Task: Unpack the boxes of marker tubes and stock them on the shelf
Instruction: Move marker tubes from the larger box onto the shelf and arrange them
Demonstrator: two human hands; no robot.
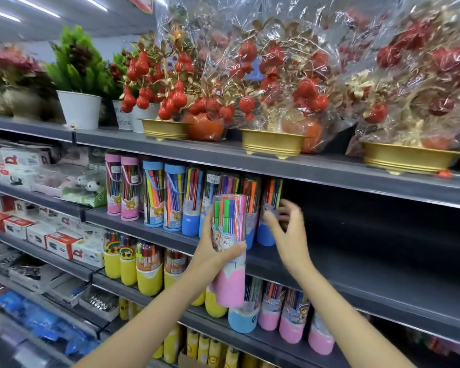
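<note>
My left hand (212,252) grips a marker tube with a pink base (230,286) upright, in front of the middle shelf (356,264). A row of marker tubes (154,195) stands on that shelf, pink ones at the left and blue ones to the right. My right hand (290,235) reaches to the last blue-based tube (265,236) at the row's right end. Its spread fingers touch the tube's side and are blurred. To the right of that tube the shelf board is bare.
Plastic-wrapped red fruit trees in gold pots (272,143) crowd the top shelf just overhead. Yellow tubes (149,280) and pink tubes (292,328) fill the shelf below. Boxed staplers (61,243) sit on the left shelves.
</note>
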